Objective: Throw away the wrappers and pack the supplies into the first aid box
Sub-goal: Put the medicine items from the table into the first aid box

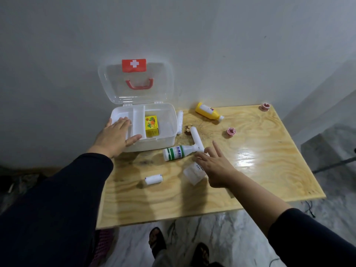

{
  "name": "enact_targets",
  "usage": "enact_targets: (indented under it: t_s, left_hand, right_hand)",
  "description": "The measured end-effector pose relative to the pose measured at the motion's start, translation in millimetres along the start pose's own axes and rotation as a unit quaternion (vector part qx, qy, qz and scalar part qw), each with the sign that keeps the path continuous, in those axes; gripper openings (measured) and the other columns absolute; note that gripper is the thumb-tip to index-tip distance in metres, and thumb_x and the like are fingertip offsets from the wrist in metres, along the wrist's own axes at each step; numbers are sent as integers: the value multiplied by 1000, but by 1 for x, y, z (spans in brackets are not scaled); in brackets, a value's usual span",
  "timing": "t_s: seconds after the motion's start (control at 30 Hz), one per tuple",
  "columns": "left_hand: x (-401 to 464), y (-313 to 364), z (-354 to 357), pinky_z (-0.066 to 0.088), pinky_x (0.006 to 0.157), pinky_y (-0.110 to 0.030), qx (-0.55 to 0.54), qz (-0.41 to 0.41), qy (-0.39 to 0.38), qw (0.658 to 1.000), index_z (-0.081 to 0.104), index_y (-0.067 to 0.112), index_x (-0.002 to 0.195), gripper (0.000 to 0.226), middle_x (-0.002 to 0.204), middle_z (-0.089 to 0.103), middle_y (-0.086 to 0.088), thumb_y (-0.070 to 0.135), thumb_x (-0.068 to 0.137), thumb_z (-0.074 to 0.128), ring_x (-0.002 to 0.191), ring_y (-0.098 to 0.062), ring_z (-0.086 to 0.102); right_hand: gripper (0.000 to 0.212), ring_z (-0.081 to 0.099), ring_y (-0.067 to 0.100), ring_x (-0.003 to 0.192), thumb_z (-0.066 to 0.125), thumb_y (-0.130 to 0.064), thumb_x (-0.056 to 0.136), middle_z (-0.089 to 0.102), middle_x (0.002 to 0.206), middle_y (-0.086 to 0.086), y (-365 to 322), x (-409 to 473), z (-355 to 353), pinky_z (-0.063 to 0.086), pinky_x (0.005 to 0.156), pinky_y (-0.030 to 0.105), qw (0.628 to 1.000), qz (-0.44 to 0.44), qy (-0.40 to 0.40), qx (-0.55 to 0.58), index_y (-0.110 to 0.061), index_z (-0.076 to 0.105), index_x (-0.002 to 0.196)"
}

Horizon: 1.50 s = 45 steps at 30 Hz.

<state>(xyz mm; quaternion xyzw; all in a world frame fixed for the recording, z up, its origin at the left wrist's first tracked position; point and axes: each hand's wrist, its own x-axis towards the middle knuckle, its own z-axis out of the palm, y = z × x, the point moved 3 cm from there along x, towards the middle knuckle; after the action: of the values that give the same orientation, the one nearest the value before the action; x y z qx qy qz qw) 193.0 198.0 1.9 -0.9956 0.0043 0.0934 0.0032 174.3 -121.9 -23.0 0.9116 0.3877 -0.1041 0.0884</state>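
Note:
The white first aid box (165, 128) stands open at the table's back left, its clear lid (134, 81) leaning on the wall. A yellow carton (151, 125) lies inside. My left hand (115, 134) rests flat on the box's front left rim, holding nothing. My right hand (213, 165) hovers with fingers spread over a clear wrapper (192, 173), fingertips close to a long white roll (196, 138). A white bottle with green bands (176, 153) lies beside it. A small bandage roll (153, 179) lies nearer the front.
A yellow bottle (209, 111) lies at the back. Two pink tape rolls (231, 131) (266, 106) sit to the right. Another white roll (179, 122) lies against the box's right side. The wooden table (260, 170) ends over a marble floor; my feet show below.

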Motion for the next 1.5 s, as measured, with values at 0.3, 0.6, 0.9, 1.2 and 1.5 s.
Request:
enact_targets:
  t_s: [0.3, 0.6, 0.9, 1.2, 1.5]
  left_hand:
    - [-5, 4, -8, 4, 121, -40, -20, 2, -11, 1000, 19, 9, 150, 81, 160, 16, -8, 64, 90, 23, 148, -20, 12]
    - [-7, 8, -19, 7, 120, -38, -32, -1, -37, 999, 18, 12, 150, 80, 161, 14, -6, 64, 90, 28, 148, -21, 13]
    - [-6, 5, -11, 4, 121, -39, -30, 8, 0, 1000, 21, 8, 149, 95, 159, 19, -9, 74, 81, 15, 147, -19, 16]
    - [-5, 2, -4, -1, 121, -37, -42, -3, 24, 999, 17, 9, 150, 86, 160, 16, -7, 68, 88, 21, 148, -18, 12]
    - [-2, 1, -2, -5, 120, -35, -43, -1, 30, 999, 15, 10, 151, 85, 161, 14, -6, 67, 90, 20, 148, -17, 9]
  right_hand:
    - [67, 37, 28, 125, 56, -5, 69, 49, 129, -1, 13, -2, -39, 5, 119, 51, 996, 30, 59, 62, -20, 45, 133]
    - [72, 41, 27, 125, 67, -16, 73, 50, 132, 9, 29, 30, -113, 39, 106, 37, 968, 83, 135, 194, -13, 40, 140]
    - [60, 46, 27, 118, 65, -24, 77, 54, 127, 8, 0, 108, -137, 42, 97, 37, 985, 81, 118, 99, -14, 47, 133]
    - [45, 47, 26, 120, 61, -15, 80, 56, 126, 7, -30, 174, -103, 39, 100, 35, 984, 100, 69, 127, -14, 53, 124]
    - [46, 43, 25, 122, 69, -16, 81, 54, 131, 6, -44, 186, -92, 39, 106, 37, 963, 90, 131, 217, -17, 59, 125]
